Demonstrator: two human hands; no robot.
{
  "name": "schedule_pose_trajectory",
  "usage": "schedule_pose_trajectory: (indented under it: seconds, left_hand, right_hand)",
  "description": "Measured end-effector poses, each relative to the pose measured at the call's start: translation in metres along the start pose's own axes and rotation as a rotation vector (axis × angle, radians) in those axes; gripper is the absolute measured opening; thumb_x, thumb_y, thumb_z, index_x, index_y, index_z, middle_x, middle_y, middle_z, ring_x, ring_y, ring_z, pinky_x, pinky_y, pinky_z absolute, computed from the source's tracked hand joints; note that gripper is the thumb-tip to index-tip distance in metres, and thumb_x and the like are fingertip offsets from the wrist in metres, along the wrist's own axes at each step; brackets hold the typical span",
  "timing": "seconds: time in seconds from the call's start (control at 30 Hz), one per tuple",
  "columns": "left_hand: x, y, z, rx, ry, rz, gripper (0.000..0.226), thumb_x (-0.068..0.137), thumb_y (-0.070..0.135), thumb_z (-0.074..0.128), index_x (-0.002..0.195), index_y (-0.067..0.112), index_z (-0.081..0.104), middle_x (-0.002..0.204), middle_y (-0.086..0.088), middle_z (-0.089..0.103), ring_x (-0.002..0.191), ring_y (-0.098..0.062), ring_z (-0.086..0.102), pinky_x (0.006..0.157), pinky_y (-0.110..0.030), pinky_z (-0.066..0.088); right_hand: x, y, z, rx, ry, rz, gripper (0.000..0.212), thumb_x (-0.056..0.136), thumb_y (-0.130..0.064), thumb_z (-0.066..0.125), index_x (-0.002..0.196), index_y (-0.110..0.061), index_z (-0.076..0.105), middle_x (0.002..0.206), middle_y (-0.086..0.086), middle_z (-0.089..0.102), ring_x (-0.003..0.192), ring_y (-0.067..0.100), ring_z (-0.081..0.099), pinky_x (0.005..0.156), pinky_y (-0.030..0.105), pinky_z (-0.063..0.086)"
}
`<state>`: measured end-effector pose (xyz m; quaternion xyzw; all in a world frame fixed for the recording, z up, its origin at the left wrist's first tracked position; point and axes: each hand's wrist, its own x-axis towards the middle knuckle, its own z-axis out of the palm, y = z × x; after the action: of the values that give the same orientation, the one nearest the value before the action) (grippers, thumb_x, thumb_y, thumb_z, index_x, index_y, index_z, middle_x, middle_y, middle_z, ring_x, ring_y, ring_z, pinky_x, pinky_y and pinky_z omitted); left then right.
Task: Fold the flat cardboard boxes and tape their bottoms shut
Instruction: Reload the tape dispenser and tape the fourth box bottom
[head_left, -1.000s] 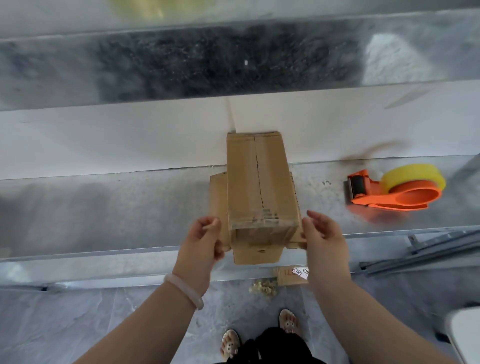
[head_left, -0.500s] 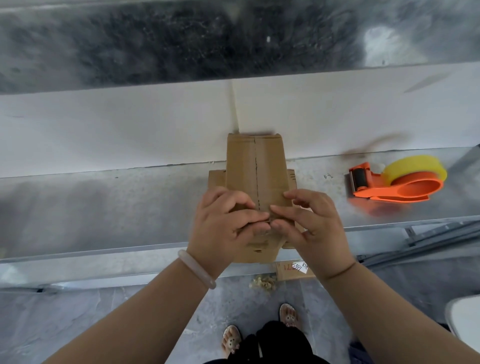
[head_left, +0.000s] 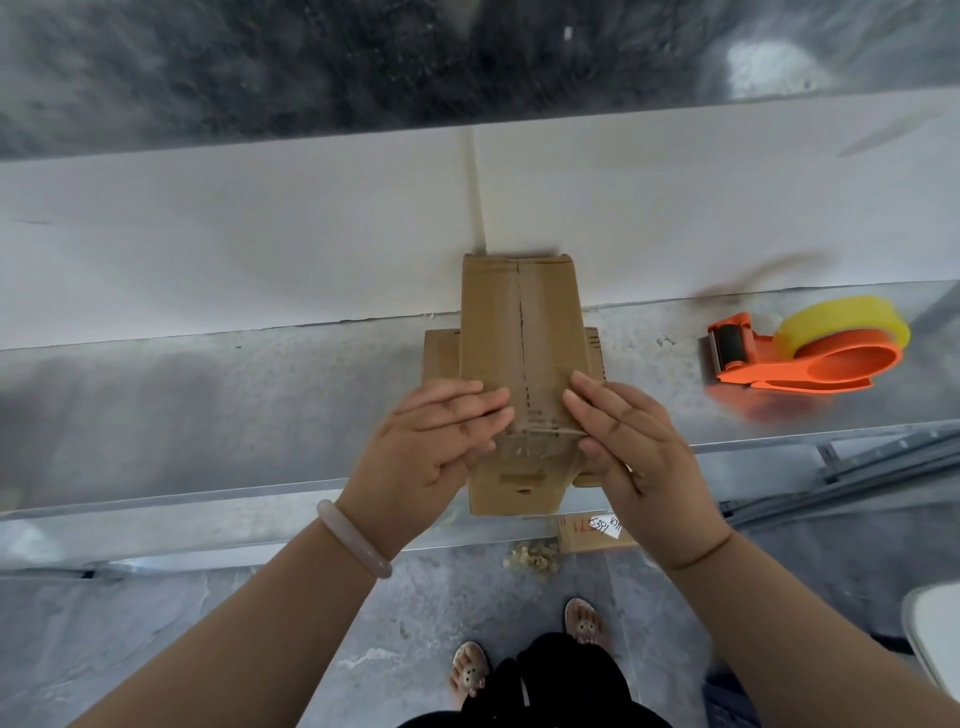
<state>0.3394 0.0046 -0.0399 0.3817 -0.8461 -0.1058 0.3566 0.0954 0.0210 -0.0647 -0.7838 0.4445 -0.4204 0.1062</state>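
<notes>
One grey metal workbench (head_left: 208, 405) spans the view, backed by a white panel (head_left: 260, 234). A small brown cardboard box (head_left: 519, 322) stands near the bench's front edge, its far end against the panel. Its closed flaps face up and meet at a centre seam. The left hand (head_left: 436, 441) and right hand (head_left: 639, 447) lie released, straight fingers pressed flat on the box's near top, one on each side of the seam. An orange tape dispenser with a yellow roll (head_left: 810, 358) rests well apart to the right. A pale bangle (head_left: 353, 538) circles the left wrist.
</notes>
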Motion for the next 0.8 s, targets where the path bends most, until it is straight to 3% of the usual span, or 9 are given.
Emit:
schedule_pose_trajectory:
  seconds: [0.17, 0.37, 0.5, 0.57, 0.6, 0.7, 0.8]
  left_hand:
    - [-0.009, 0.001, 0.004, -0.087, 0.072, -0.144, 0.033, 0.093, 0.023, 0.059, 0.123, 0.011, 0.064, 0.134, 0.004, 0.058, 0.133, -0.011, 0.048, 0.111, -0.026, 0.038]
    - [-0.022, 0.013, 0.027, -0.047, 0.117, -0.16, 0.038, 0.103, 0.013, 0.037, 0.139, 0.003, 0.045, 0.149, -0.005, 0.042, 0.144, -0.021, 0.033, 0.117, -0.031, 0.03]
    - [-0.027, 0.019, 0.029, -0.143, 0.122, -0.273, 0.048, 0.101, 0.009, 0.035, 0.148, 0.002, 0.027, 0.157, -0.009, 0.03, 0.147, -0.019, 0.027, 0.117, -0.03, 0.029]
    - [-0.031, 0.035, 0.036, -0.224, 0.136, -0.376, 0.056, 0.103, 0.017, 0.033, 0.153, 0.008, 0.012, 0.162, -0.008, 0.019, 0.149, -0.018, 0.019, 0.119, -0.031, 0.025]
    - [-0.034, 0.042, 0.04, -0.272, 0.133, -0.41, 0.06, 0.103, 0.022, 0.032, 0.155, 0.012, 0.003, 0.164, -0.007, 0.012, 0.15, -0.018, 0.015, 0.12, -0.033, 0.023]
    - [-0.034, 0.051, 0.049, -0.446, 0.125, -0.463, 0.073, 0.102, 0.029, 0.034, 0.153, 0.025, -0.018, 0.165, 0.002, -0.006, 0.152, -0.015, 0.0, 0.122, -0.039, 0.013]
    - [-0.03, 0.052, 0.047, -0.63, 0.15, -0.528, 0.074, 0.101, 0.035, 0.037, 0.153, 0.029, -0.016, 0.165, 0.005, -0.001, 0.151, -0.016, 0.004, 0.122, -0.051, 0.014]
  right_hand:
    - [-0.003, -0.002, 0.0, 0.038, 0.007, 0.07, 0.04, 0.098, -0.018, 0.049, 0.137, -0.01, 0.05, 0.144, 0.003, 0.049, 0.134, 0.018, 0.047, 0.113, 0.029, 0.037]
    - [-0.012, -0.021, 0.022, 0.03, 0.16, 0.289, 0.045, 0.098, -0.019, 0.043, 0.143, -0.012, 0.04, 0.144, 0.001, 0.046, 0.128, -0.002, 0.045, 0.107, 0.009, 0.034]
    - [-0.011, -0.04, 0.022, 0.199, 0.134, 0.569, 0.048, 0.1, -0.035, 0.042, 0.147, -0.031, 0.035, 0.142, -0.003, 0.052, 0.125, 0.008, 0.049, 0.109, 0.021, 0.039]
    - [-0.011, -0.053, 0.026, 0.283, 0.169, 0.734, 0.044, 0.103, -0.031, 0.043, 0.146, -0.035, 0.038, 0.137, -0.007, 0.056, 0.123, 0.006, 0.051, 0.108, 0.031, 0.043]
    - [-0.011, -0.059, 0.029, 0.318, 0.198, 0.782, 0.044, 0.103, -0.027, 0.043, 0.147, -0.033, 0.04, 0.137, -0.009, 0.055, 0.125, 0.004, 0.05, 0.108, 0.028, 0.043]
    - [-0.01, -0.068, 0.034, 0.415, 0.239, 0.852, 0.046, 0.104, -0.024, 0.038, 0.149, -0.033, 0.036, 0.141, -0.014, 0.051, 0.126, -0.012, 0.044, 0.098, 0.003, 0.037]
    - [-0.01, -0.068, 0.035, 0.477, 0.193, 0.845, 0.048, 0.105, -0.025, 0.033, 0.151, -0.036, 0.026, 0.145, -0.024, 0.041, 0.129, -0.019, 0.034, 0.102, 0.003, 0.031]
